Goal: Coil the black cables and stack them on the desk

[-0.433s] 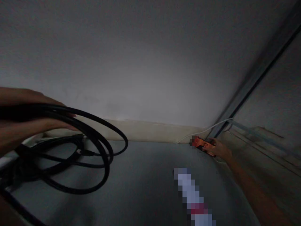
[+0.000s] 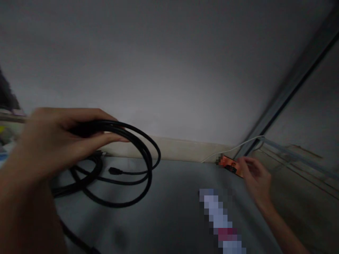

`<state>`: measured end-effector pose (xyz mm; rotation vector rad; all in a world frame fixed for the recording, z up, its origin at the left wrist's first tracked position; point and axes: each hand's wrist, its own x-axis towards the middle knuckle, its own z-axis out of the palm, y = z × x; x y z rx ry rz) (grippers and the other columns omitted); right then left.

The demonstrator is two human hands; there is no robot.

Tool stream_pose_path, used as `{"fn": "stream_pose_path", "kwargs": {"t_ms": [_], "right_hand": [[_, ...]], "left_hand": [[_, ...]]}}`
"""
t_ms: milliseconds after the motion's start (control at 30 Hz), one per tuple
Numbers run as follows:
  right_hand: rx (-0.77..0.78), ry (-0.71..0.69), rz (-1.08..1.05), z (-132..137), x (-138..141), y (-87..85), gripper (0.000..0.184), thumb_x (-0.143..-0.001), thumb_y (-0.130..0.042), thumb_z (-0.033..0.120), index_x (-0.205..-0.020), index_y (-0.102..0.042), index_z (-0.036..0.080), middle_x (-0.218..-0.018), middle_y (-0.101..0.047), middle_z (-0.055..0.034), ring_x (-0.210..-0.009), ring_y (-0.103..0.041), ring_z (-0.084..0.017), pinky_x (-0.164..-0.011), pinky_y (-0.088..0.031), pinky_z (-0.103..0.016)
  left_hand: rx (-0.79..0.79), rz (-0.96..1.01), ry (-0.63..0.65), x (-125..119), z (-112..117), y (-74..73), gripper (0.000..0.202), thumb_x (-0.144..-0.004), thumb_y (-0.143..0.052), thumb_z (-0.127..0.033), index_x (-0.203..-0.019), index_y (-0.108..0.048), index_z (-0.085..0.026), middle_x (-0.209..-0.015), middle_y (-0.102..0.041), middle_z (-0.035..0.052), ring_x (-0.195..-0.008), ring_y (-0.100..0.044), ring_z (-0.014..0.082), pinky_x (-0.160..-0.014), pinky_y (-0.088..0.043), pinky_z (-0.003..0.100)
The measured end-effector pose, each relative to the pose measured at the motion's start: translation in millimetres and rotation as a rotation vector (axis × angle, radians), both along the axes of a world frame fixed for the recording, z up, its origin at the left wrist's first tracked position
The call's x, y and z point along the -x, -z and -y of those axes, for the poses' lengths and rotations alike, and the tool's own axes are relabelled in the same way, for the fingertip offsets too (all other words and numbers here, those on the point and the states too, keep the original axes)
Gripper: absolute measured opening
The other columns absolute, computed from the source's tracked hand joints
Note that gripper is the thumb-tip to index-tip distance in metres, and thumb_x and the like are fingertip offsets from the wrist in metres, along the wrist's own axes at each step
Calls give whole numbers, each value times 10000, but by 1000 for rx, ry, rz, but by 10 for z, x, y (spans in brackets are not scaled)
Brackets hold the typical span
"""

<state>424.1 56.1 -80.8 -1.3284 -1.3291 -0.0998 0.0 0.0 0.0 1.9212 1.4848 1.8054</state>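
Black cable (image 2: 137, 141) loops out of the pinching left hand (image 2: 59, 137).

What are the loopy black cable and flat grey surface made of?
The looped black cable: probably plastic or rubber, dull satin, since it bends in smooth curves.
The flat grey surface: soft shading looks matte; perhaps laminate or painted metal, too dim to tell.

Can read no text or numbers; see only pixel blocks over long whitish strip (image 2: 217, 215), end of flat orange-and-black object (image 2: 230, 165).
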Motion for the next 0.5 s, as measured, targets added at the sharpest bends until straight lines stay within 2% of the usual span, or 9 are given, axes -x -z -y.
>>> {"fn": "stream_pose_path", "kwargs": {"t_ms": [33,67,133,200,233,267,333,400,500], "right_hand": [[28,-156,60,96,281,-70,283,-752,-510,467,-798,-594,200,-769,-635,-61,-728,-608,-200,-698,-492,-370],[53,-303,146,183,559,-149,263,-766,-514,431,-866,-604,205,-856,-650,-72,-804,-613,-201,-737,-492,-370],[61,-546,324,323,1075,-323,424,-711,-599,401,-1084,-552,206,-1084,-614,-99,-989,-575,-219,-835,-469,-389],[47,-647,414,406,1514,-492,658,-640,-673,394,-1230,-452,205,-1204,-556,-111,-1078,-531,-232,-903,-431,-407],[32,-666,423,427,1701,-567,689,-627,-683,381,-1247,-437,208,-1213,-552,-107,-1087,-524,-232,-911,-422,-405],[2,-677,408,435,1868,-634,639,-647,-666,346,-1234,-452,211,-1200,-563,-98,-1074,-532,-223,-907,-420,-395],[-23,-679,342,426,2142,-740,425,-702,-601,280,-1116,-550,195,-1053,-635,-71,-943,-584,-187,-830,-445,-337],[41,-641,280,403,2345,-811,186,-742,-538,279,-850,-646,172,-723,-652,-24,-663,-585,-143,-638,-442,-274],[106,-605,181,372,2540,-856,239,-738,-496,250,-532,-582,165,-461,-502,23,-459,-455,-97,-479,-323,-238]], "left_hand": [[-76,-154,-44,-107,-36,-92,226,-608,-686,-467,-714,-671,-267,-619,-613,-66,-563,-503,77,-456,-327,169],[-70,-257,-27,-202,-59,-143,267,-654,-630,-502,-690,-674,-241,-601,-613,-60,-537,-501,58,-480,-332,157],[-50,-343,-6,-332,-77,-156,299,-678,-610,-511,-699,-672,-219,-569,-601,-57,-494,-474,38,-466,-298,145],[-21,-372,5,-371,-75,-123,262,-682,-632,-475,-724,-669,-220,-550,-588,-60,-470,-448,30,-464,-285,145],[-18,-358,13,-367,-70,-109,244,-679,-646,-456,-735,-669,-220,-560,-593,-59,-475,-450,30,-469,-292,145],[-20,-333,24,-355,-64,-101,229,-671,-662,-438,-741,-670,-220,-568,-597,-58,-477,-451,31,-469,-298,144],[-46,-253,53,-324,-53,-102,195,-659,-686,-396,-739,-672,-219,-601,-614,-53,-506,-477,35,-482,-325,137],[-86,-155,83,-299,-54,-110,162,-645,-705,-352,-726,-671,-215,-640,-631,-46,-562,-518,43,-518,-364,127],[-130,-8,101,-260,-104,-104,190,-606,-734,-333,-733,-670,-206,-692,-646,-29,-629,-552,63,-561,-399,132]]}}
